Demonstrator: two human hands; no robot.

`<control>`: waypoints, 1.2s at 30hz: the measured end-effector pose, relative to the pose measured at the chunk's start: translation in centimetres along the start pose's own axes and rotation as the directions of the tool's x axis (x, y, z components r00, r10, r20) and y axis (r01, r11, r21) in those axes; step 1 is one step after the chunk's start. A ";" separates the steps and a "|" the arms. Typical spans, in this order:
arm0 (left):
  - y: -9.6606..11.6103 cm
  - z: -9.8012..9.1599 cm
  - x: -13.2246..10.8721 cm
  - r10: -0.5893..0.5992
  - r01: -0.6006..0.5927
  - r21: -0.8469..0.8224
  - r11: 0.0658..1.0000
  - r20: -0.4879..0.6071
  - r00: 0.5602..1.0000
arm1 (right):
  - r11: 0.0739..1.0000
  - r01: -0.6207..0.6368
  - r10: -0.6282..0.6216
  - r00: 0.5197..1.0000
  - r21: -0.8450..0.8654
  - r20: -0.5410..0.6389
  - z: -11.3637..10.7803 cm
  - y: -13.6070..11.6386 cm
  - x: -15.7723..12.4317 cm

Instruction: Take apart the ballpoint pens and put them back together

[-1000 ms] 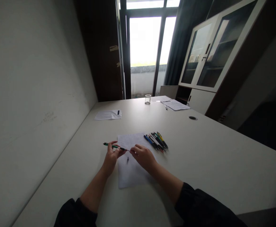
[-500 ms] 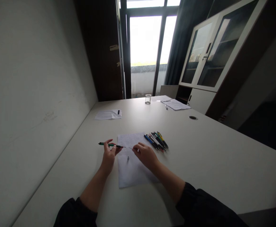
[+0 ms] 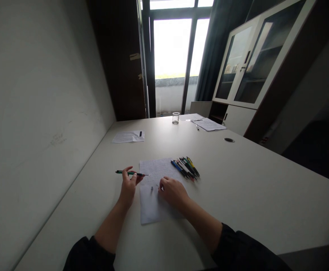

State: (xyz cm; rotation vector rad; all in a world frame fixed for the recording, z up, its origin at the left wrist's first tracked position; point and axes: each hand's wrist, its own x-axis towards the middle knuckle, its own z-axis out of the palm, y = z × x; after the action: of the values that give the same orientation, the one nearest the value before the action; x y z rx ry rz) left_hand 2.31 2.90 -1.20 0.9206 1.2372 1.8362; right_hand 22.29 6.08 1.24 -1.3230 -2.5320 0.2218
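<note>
My left hand [image 3: 128, 186] pinches a green pen [image 3: 130, 173] held level just above the table, tip pointing right. My right hand [image 3: 172, 190] rests on a lined sheet of paper [image 3: 156, 169], fingers curled down near a small dark pen part [image 3: 151, 188] that lies on the sheet. What the right fingers hold, if anything, I cannot make out. A bunch of several pens [image 3: 185, 168] lies on the table at the sheet's right edge.
The white table [image 3: 252, 188] runs along the wall on the left. Farther back lie a folded paper with a dark clip [image 3: 128, 136], a glass cup [image 3: 175, 117], more papers with a pen [image 3: 206, 124], and a cable hole [image 3: 229, 140]. A cabinet stands at the back right.
The hands have drawn apart: the left moved the green pen a little to the left, and the right hand dropped from the pen's tip onto the paper.
</note>
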 end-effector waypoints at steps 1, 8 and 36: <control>0.0 0.0 0.0 -0.001 0.001 0.002 1.000 -0.001 1.000 | 1.000 -0.005 0.005 1.000 0.002 0.010 0.0 0.0 0.0; 0.3 0.3 -0.3 -0.016 0.016 0.008 1.000 0.010 1.000 | 0.999 0.017 -0.019 0.999 0.037 0.036 0.1 0.1 0.0; 0.9 0.6 -1.0 -0.119 0.124 -0.017 0.992 0.177 0.977 | 0.932 0.214 -0.162 0.968 0.293 -0.191 -0.2 0.7 0.4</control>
State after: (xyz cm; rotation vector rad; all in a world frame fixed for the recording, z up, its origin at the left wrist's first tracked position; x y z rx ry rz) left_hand 3.10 2.05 -0.37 0.9490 1.1304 1.6358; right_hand 22.66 6.86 1.28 -0.9317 -2.3460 0.4333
